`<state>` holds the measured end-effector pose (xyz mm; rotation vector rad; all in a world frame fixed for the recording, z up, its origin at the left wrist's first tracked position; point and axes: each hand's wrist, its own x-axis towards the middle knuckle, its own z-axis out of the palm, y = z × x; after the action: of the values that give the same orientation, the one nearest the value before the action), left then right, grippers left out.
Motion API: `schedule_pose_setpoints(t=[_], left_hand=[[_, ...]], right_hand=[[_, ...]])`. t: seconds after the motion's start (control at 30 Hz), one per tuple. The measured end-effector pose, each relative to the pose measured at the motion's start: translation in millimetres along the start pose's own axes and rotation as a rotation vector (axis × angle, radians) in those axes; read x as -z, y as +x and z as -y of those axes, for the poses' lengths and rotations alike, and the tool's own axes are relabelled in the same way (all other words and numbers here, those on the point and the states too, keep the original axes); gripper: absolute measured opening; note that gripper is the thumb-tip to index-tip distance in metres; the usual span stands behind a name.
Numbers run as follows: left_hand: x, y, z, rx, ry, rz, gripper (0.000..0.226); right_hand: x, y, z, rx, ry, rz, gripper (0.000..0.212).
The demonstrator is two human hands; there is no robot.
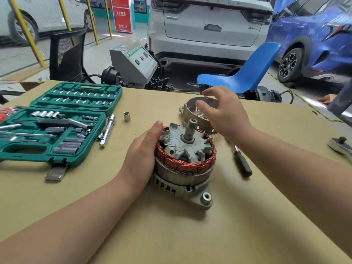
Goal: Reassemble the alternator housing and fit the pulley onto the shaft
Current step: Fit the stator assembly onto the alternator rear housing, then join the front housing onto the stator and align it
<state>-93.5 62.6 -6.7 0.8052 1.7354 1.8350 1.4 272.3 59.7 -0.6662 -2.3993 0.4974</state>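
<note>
A person's two bare forearms reach over a cardboard-covered worktop [190,235] in a car workshop. At the middle of the worktop stands the open alternator body [185,168], shaft [190,130] pointing up, with a ring of copper windings [187,165] around the grey rotor and a finned aluminium base with a mounting ear below. The left hand [142,151] grips its left side, fingers curled round the windings and casing. Just behind it, toward the far edge, lies the loose front housing cover [198,109], a grey aluminium shell. The right hand [221,113] hovers over that cover with fingers spread and relaxed; it is blurred, and whether it touches the cover cannot be told.

Along the left edge sits an open green socket set case [57,126] holding sockets and bits. Between the case and the alternator lie a chrome extension bar [107,130] and a single loose socket [127,116]. To the right of the alternator lies a screwdriver [242,162] with a dark handle, partly under the right forearm. A ratchet head [341,145] shows at the right edge. Beyond the far edge are a blue chair [242,73], a white car [209,25] and a blue car [314,35].
</note>
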Motion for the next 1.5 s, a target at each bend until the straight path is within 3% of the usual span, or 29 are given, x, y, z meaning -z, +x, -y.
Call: schedule_pose_setpoints(t=[0.07, 0.1, 0.2, 0.3, 0.47, 0.57, 0.67, 0.8, 0.97, 1.07, 1.17, 1.27, 1.33, 1.4, 1.43, 1.5], left_hand=[[0.9, 0.8, 0.2, 0.017, -0.005, 0.037, 0.051], [1.7, 1.1, -0.9, 0.031, -0.014, 0.048, 0.052], [4.3, 3.7, -0.6, 0.046, -0.028, 0.064, 0.054], [5.2, 4.3, 1.5, 0.025, -0.006, 0.076, 0.053], [4.8, 4.4, 0.5, 0.0, -0.003, 0.077, 0.054], [5.3, 5.7, -3.0, -0.052, 0.018, 0.009, 0.061], [5.9, 7.5, -3.0, -0.053, 0.067, -0.03, 0.056], [2.3, 3.0, -8.6, -0.089, 0.064, -0.052, 0.053], [6.0, -0.8, -13.7, -0.221, 0.025, -0.045, 0.05], [10.3, 1.8, -13.9, -0.22, 0.031, -0.05, 0.052], [13.5, 0.3, -23.2, -0.289, 0.012, -0.084, 0.048], [11.7, -0.4, -45.8, -0.387, -0.118, -0.049, 0.058], [7.5, 1.2, -59.4, -0.348, -0.24, 0.071, 0.057], [2.7, 3.6, -72.3, -0.275, -0.372, 0.182, 0.037], [2.3, 6.4, -78.0, -0.239, -0.448, 0.181, 0.038], [5.2, 12.0, -91.2, -0.166, -0.539, 0.14, 0.062]], right_hand=[[-7.1, 20.6, -7.6, -0.075, -0.304, 0.353, 0.028], [-15.1, 25.0, -12.7, -0.075, -0.418, 0.45, 0.024], [-29.0, 28.2, -22.7, -0.059, -0.468, 0.411, 0.032], [-10.9, 33.9, -21.7, -0.161, -0.239, 0.3, 0.019], [55.7, 39.0, 4.7, -0.324, 0.483, -0.018, 0.022], [89.9, 37.9, 26.1, -0.384, 0.849, -0.003, 0.02], [113.1, 32.1, 44.5, -0.409, 1.089, 0.154, 0.025], [124.2, 20.1, 62.5, -0.367, 1.201, 0.307, 0.045], [124.2, 5.9, 74.4, -0.444, 1.301, 0.24, 0.05], [121.2, -3.4, 79.9, -0.483, 1.482, 0.196, 0.062], [110.7, -17.1, 86.8, -0.528, 1.634, 0.086, 0.042], [93.7, -38.5, 97.0, -0.48, 1.726, 0.059, 0.041], [84.5, -51.1, 105.4, -0.428, 1.806, 0.055, 0.039], [80.5, -58.8, 114.5, -0.361, 1.863, 0.042, 0.034], [78.4, -61.8, 118.5, -0.331, 1.85, 0.033, 0.028], [73.4, -68.5, 126.0, -0.269, 1.747, 0.049, 0.018]])
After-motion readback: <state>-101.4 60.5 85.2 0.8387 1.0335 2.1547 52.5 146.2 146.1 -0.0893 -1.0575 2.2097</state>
